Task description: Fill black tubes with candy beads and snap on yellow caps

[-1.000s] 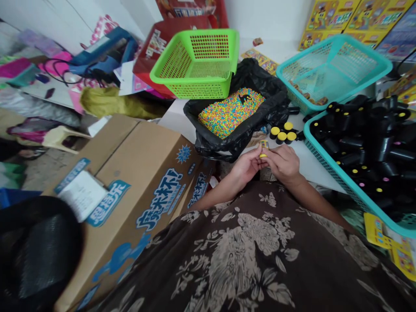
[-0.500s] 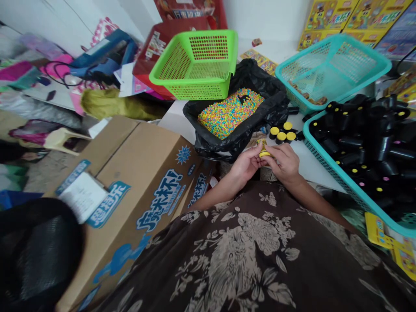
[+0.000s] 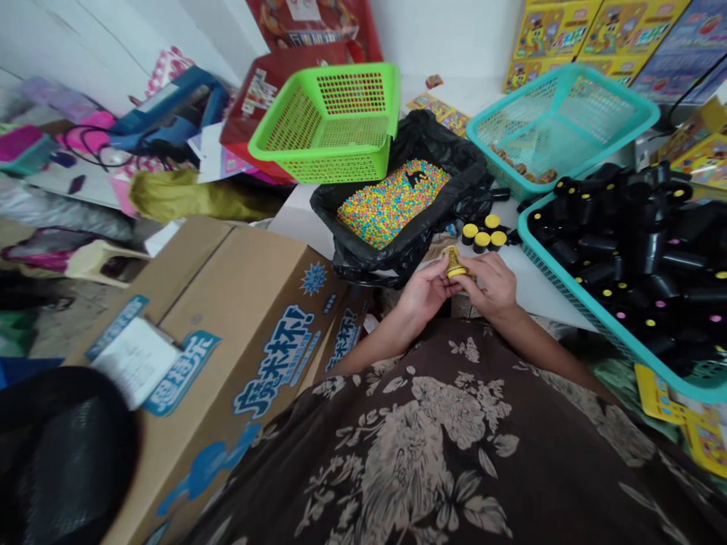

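Note:
Between the fingertips of both hands is a small yellow round piece with a gold printed wrapper or label (image 3: 453,265). My left hand (image 3: 423,295) pinches it from the left, and my right hand (image 3: 493,284) closes on its right side and lower rim. The fingers hide part of it. Just beyond my hands, several small black cups with yellow tops (image 3: 482,241) stand together on the white table (image 3: 553,291). To their left is a container lined with a black plastic bag (image 3: 355,253), filled with multicoloured small balls (image 3: 391,204); a black object is partly sunk in them.
A green basket (image 3: 323,168) rests behind the balls. One turquoise basket (image 3: 610,106) holds several small brownish pieces; another turquoise basket (image 3: 591,314) is heaped with black bottle-like containers (image 3: 647,227). A large cardboard box (image 3: 227,280) stands at my left, yellow printed boxes (image 3: 560,34) behind.
The view has shifted slightly. In my fingers the small yellow piece has turned, so more of its gold printed part shows above the rim. Both hands keep their hold.

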The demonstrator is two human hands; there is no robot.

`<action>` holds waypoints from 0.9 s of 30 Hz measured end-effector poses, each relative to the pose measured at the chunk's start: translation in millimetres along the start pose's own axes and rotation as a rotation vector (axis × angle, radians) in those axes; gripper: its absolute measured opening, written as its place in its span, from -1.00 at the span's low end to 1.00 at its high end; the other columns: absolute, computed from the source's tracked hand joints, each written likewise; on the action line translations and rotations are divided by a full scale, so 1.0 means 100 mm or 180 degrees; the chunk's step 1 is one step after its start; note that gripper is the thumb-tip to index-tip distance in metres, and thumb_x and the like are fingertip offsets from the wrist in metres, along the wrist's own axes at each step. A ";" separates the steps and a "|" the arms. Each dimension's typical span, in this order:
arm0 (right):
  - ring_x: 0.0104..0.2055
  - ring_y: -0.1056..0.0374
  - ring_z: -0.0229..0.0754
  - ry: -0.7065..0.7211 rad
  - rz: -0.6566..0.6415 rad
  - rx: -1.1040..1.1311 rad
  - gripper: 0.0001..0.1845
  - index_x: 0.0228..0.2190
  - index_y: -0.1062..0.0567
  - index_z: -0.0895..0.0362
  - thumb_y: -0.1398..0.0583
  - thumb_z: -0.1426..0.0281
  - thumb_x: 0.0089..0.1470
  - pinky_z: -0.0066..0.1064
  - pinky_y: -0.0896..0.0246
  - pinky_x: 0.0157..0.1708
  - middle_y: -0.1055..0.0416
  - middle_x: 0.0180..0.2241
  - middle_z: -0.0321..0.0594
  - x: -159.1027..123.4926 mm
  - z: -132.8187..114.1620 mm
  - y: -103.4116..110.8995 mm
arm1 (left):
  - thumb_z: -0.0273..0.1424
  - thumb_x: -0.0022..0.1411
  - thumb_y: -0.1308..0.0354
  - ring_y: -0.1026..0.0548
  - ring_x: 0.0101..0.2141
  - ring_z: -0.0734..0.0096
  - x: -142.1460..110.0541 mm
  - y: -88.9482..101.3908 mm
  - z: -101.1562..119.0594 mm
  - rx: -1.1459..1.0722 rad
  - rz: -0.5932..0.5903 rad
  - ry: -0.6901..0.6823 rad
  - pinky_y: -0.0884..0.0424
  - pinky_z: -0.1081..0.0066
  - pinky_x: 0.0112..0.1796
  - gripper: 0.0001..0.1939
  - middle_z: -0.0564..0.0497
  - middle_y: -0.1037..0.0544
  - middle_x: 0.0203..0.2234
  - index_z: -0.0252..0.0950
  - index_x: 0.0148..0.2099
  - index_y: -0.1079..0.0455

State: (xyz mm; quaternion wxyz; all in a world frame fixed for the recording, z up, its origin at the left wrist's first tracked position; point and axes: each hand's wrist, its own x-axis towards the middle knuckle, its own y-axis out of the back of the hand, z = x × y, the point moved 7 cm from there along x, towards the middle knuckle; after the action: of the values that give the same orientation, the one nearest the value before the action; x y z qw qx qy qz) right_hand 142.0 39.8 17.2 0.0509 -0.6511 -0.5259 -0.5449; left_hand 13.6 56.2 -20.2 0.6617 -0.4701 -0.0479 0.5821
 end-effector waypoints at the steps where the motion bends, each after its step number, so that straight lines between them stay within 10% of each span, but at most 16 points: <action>1: -0.27 -0.46 -0.07 0.0000 -0.0003 -0.0008 -0.72 -0.05 -0.68 0.05 -0.24 0.20 0.37 -0.20 -0.45 -0.21 -0.61 -0.30 -0.14 0.00 0.00 0.00 | -0.34 0.24 -0.41 -0.53 -0.46 0.47 0.01 0.01 0.00 0.0009 0.0017 -0.0003 -0.45 0.42 -0.28 -0.85 0.05 -0.61 -0.46 -0.31 -0.30 -0.56; 9: -0.30 -0.45 -0.09 -0.0429 -0.0054 0.0628 -0.65 0.04 -0.65 0.03 -0.22 0.15 0.38 -0.21 -0.46 -0.28 -0.61 -0.27 -0.15 -0.02 0.01 -0.03 | -0.46 0.23 -0.41 -0.52 -0.48 0.55 -0.01 0.00 0.01 -0.0107 0.0116 -0.0229 -0.42 0.51 -0.33 -0.85 0.07 -0.60 -0.50 -0.33 -0.38 -0.54; 27: -0.36 -0.39 -0.14 0.0107 0.0067 0.0348 -0.74 0.00 -0.69 0.01 -0.26 0.30 0.35 -0.26 -0.37 -0.28 -0.56 -0.40 -0.22 0.00 -0.06 0.00 | -0.44 0.23 -0.42 -0.50 -0.51 0.55 -0.07 0.00 -0.03 -0.0013 0.0097 -0.0192 -0.42 0.50 -0.34 -0.86 0.06 -0.60 -0.53 -0.34 -0.36 -0.57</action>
State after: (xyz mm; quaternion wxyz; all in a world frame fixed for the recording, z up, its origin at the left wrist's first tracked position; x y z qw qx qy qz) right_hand 137.7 35.8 19.3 0.1010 -0.6436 -0.5471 -0.5256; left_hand 13.2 48.7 -18.9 0.6500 -0.4544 -0.0619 0.6060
